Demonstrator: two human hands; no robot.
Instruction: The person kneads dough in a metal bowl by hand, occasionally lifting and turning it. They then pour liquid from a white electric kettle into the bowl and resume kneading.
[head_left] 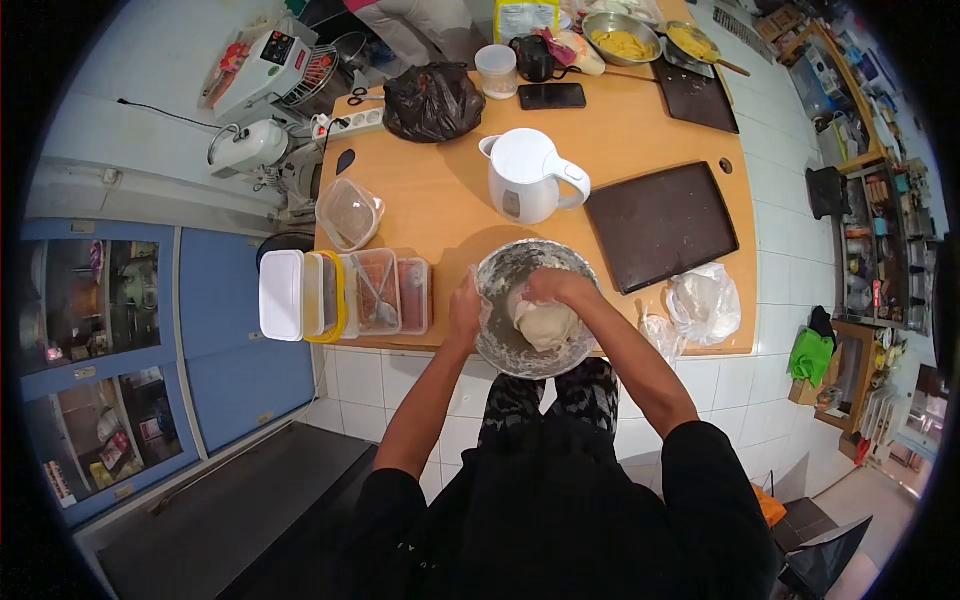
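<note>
Around bowl (498, 338): kettle (523, 175), dark tray (661, 228), clear bag (704, 305). Left hand (466, 308) clasping bowl; right hand (550, 286) on dough (548, 328), grip unclear.

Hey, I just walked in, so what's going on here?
A person is handling dough in a metal bowl at the near edge of the table. The right hand is down in the bowl on the dough, while the left hand is at the bowl's left rim. The dough is in one lump, with whitish smears around the bowl's inside. A white kettle stands just beyond it.
</note>
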